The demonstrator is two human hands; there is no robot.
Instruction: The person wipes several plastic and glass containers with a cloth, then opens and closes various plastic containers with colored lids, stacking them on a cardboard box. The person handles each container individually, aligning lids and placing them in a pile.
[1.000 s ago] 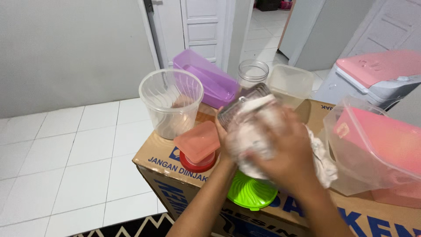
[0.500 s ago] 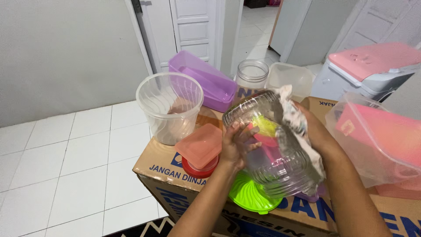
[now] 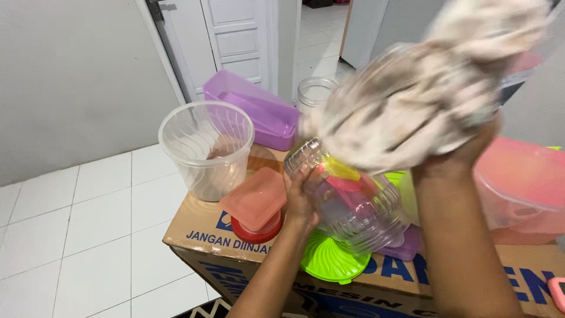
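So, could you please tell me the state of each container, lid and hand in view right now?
Left hand: gripping the clear ribbed jar.
Clear ribbed jar: tilted, held above the box, no lid.
Right hand: raised, clutching a cloth.
Cloth: bunched, blurred, out of the jar.
Clear tub: upright, open.
Purple box: open, tilted.
Orange lid: resting on a red lid.
Green lid: lying flat on the cardboard box.

The clear ribbed plastic jar point(image 3: 353, 200) lies tilted on its side above the cardboard box, its open mouth turned up and left, with coloured lids showing through its wall. The crumpled white cloth point(image 3: 412, 100), streaked with grey, is bunched and blurred, raised well above the jar.
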